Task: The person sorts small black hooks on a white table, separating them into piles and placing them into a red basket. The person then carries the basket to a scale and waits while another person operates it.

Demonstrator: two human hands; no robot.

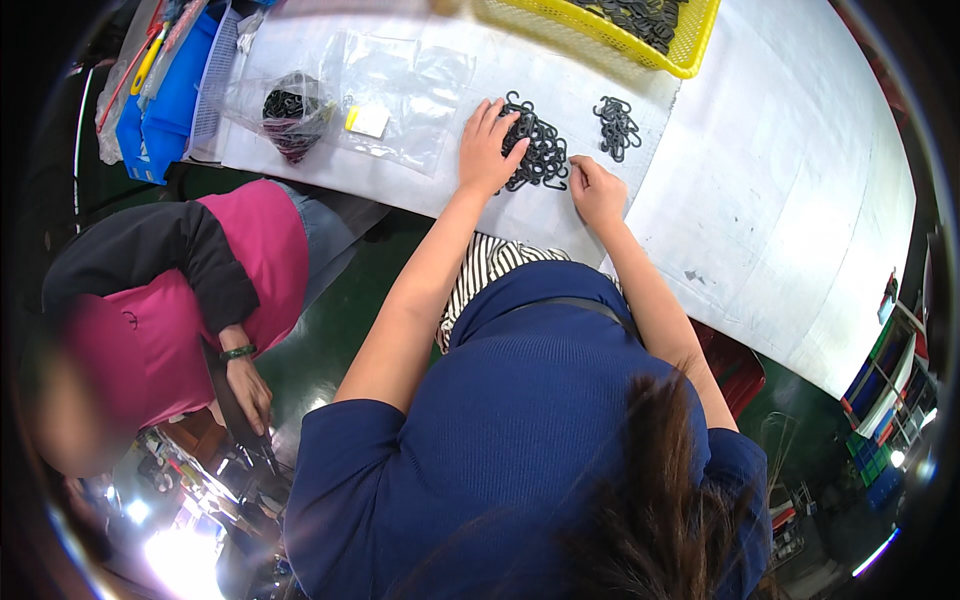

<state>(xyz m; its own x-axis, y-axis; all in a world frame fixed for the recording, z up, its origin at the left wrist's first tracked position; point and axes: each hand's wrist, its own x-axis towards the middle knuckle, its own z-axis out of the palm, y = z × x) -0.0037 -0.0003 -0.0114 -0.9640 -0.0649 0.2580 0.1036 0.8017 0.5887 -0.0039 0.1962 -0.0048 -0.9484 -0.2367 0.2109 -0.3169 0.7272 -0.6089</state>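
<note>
A loose pile of black S-shaped hooks [541,150] lies on the pale tabletop in front of me. My left hand [486,150] rests at the pile's left side, fingers apart, with fingertips and thumb touching the hooks. At the pile's right edge is my right hand [599,194], its fingers curled together and the tips beside the outermost hooks. Whatever those fingers hold, if anything, is hidden. A smaller group of black hooks [617,128] sits apart, farther to the right.
A yellow basket [690,62] of dark pieces stands at the far edge. Left of my hands lie a flat clear plastic bag [405,115] with a label and a bag of black hooks [290,112]. A blue bin [160,135] is far left. Another person [250,270] is on my left.
</note>
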